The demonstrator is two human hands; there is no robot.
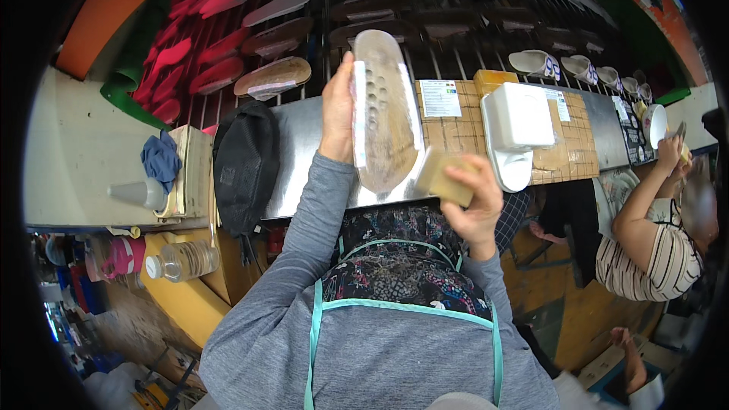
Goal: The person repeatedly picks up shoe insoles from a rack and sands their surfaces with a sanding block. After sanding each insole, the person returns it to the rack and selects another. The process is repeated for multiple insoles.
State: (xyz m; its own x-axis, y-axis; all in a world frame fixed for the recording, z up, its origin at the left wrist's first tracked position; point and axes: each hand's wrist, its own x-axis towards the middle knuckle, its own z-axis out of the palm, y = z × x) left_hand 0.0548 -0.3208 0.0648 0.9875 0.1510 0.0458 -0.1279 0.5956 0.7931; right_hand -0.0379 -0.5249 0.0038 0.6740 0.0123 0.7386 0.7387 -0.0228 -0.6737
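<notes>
My left hand grips the left edge of a tan, sole-shaped shoe form. It stands upright in front of me, with several round dimples on its face and whitish strips along its sides. My right hand is closed around a yellowish block, its outline smeared by motion. The block is just right of the form's lower end; whether the two touch I cannot tell. Below both hands is a dark patterned apron with turquoise trim.
Beyond the metal table, a rack carries rows of pink, grey and brown soles. A white container stands by brown cardboard at right. A black bag lies left. At far right, another person works with their hands.
</notes>
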